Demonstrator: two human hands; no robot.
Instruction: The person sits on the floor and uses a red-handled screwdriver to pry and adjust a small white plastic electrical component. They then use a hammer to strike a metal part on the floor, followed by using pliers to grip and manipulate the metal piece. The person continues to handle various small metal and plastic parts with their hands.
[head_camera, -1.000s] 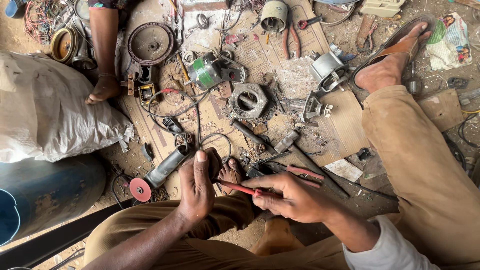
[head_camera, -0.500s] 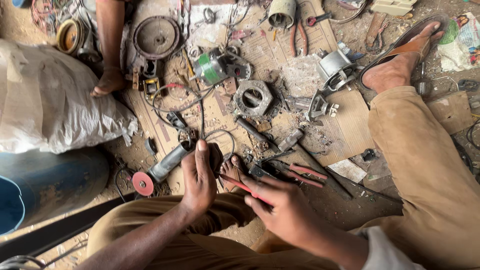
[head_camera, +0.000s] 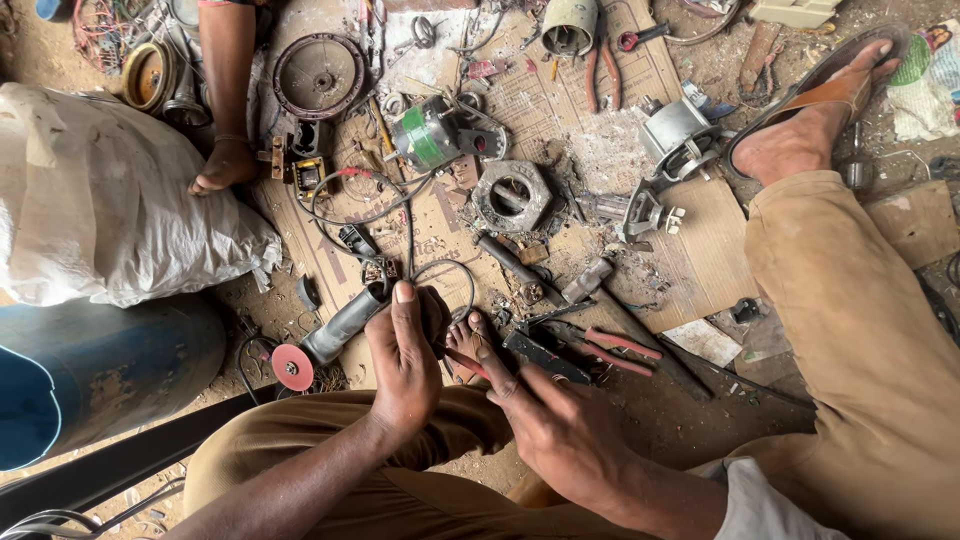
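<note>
Two hands low centre, both mine, working over my bare foot (head_camera: 462, 345). Left hand (head_camera: 405, 365) is cupped shut around a small dark part (head_camera: 433, 312), thumb and fingers wrapped on it. Right hand (head_camera: 560, 430) pinches a red-handled tool (head_camera: 466, 364), tip aimed at that part; can't tell which kind of tool, most of it is hidden by the fingers. Part sits just above my toes, touching the left fingers. Just left of the left hand lies an angle grinder (head_camera: 335, 330) with a red disc (head_camera: 292, 367), its cable (head_camera: 400, 215) looping up across the cardboard sheet (head_camera: 700, 250). Right of the right hand: red-handled pliers (head_camera: 605, 348) and a dark flat bar (head_camera: 545, 357), near each other on the ground. My right leg in tan trousers (head_camera: 860, 340) runs up the right edge, foot in a sandal (head_camera: 815, 105). Mid distance: hexagonal metal ring (head_camera: 511, 195), green-wound motor (head_camera: 432, 135), grey metal housing (head_camera: 678, 135). Far side: round dark wheel (head_camera: 319, 76), another pair of pliers (head_camera: 600, 70), a grey can (head_camera: 569, 25). Another person's bare foot (head_camera: 225, 165) stands upper left beside a white sack (head_camera: 110, 220), with a blue barrel (head_camera: 90, 375) under it.
</note>
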